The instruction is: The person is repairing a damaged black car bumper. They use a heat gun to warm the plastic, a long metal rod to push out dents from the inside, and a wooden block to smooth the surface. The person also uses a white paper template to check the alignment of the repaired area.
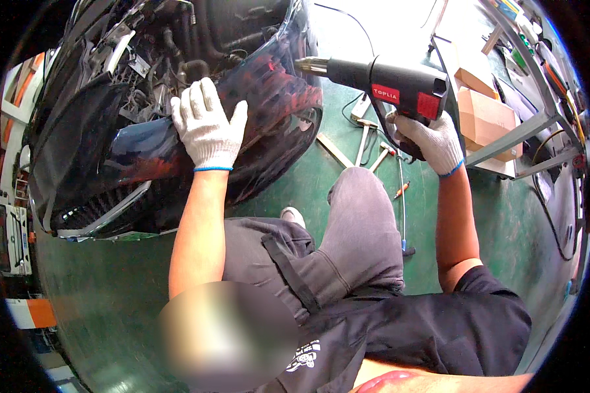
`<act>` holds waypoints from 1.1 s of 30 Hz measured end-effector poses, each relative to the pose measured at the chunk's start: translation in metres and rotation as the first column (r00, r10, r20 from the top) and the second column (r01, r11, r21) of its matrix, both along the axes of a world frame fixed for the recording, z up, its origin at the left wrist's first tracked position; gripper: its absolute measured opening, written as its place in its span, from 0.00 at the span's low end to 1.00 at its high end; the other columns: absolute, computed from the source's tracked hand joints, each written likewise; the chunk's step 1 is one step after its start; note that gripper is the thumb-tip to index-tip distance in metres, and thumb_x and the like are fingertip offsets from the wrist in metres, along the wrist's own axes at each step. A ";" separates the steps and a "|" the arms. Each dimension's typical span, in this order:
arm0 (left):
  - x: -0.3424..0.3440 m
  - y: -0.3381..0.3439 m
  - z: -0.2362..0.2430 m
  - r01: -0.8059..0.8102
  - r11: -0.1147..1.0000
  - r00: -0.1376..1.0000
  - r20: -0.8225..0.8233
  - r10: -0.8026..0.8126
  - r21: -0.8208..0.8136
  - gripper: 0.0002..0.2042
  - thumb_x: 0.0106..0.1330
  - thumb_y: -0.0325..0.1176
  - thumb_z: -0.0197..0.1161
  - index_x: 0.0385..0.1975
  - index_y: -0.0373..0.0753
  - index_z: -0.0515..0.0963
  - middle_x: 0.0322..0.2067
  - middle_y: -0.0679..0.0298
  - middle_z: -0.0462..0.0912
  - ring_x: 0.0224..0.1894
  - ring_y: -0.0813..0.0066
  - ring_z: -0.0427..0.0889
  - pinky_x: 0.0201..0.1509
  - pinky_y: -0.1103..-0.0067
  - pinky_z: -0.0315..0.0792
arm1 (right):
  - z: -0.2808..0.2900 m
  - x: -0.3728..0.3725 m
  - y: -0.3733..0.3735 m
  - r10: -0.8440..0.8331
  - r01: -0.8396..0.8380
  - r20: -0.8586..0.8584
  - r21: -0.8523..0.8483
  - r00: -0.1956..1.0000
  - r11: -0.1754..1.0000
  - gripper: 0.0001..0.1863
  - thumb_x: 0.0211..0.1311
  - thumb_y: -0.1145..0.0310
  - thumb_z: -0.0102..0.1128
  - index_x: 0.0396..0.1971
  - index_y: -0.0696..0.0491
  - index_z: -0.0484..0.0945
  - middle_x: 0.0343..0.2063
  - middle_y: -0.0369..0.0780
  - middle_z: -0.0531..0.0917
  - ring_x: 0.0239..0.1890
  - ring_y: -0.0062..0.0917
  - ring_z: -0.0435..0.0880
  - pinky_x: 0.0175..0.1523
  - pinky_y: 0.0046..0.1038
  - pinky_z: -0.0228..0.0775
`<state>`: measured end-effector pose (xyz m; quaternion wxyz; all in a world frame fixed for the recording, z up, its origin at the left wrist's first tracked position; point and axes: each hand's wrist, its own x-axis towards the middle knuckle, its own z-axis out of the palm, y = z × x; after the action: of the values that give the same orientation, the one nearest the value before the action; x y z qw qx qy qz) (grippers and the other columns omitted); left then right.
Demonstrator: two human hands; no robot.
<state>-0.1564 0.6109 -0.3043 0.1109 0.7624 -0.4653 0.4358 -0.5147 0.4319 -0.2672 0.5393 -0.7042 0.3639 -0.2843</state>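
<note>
My left hand (206,128), in a white knit glove, lies flat with fingers spread on the dark front bumper (275,105) of a car. Reddish scuffs and smears mark the bumper's surface. In my right hand (436,145), also gloved, is a black heat gun (353,72), gripped by its handle. Its metal nozzle (313,65) points left at the bumper's right corner, and I cannot tell how close it is. Behind the bumper the engine bay (170,65) lies uncovered, with hoses and metal parts showing.
On the green floor (347,226) between car and right arm lie a wooden strip (334,150), a hammer (365,134), an orange-handled tool (402,190) and a long thin rod (403,223). A metal frame (521,139) with a cardboard box (482,118) stands at the right.
</note>
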 end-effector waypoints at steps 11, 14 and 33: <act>-0.001 0.000 0.002 0.020 1.000 1.000 -0.012 -0.020 -0.019 0.38 0.63 0.58 0.70 0.66 0.35 0.72 0.61 0.52 0.76 0.65 0.53 0.74 0.76 0.53 0.60 | -0.011 -0.021 -0.008 0.023 -0.017 -0.110 0.054 0.994 0.998 0.12 0.58 0.63 0.74 0.33 0.56 0.86 0.26 0.34 0.85 0.29 0.17 0.81 0.36 0.23 0.73; 0.001 0.001 0.002 0.013 1.000 1.000 -0.011 -0.013 -0.016 0.38 0.63 0.57 0.69 0.66 0.35 0.72 0.61 0.52 0.77 0.65 0.53 0.74 0.76 0.53 0.60 | -0.010 -0.022 -0.008 0.011 -0.012 -0.085 -0.018 0.996 1.000 0.12 0.58 0.63 0.74 0.35 0.56 0.88 0.28 0.34 0.86 0.30 0.16 0.82 0.38 0.22 0.74; 0.000 -0.001 0.001 0.034 0.999 0.999 -0.041 -0.035 -0.036 0.36 0.63 0.54 0.70 0.65 0.36 0.73 0.60 0.53 0.77 0.65 0.54 0.74 0.76 0.54 0.60 | -0.002 -0.006 -0.006 0.052 -0.046 0.066 -0.096 0.996 0.994 0.16 0.58 0.64 0.74 0.42 0.59 0.88 0.30 0.35 0.86 0.33 0.18 0.83 0.42 0.24 0.77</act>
<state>-0.1566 0.6099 -0.3033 0.1413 0.7610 -0.4683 0.4261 -0.5210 0.4259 -0.2694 0.5244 -0.7274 0.3140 -0.3119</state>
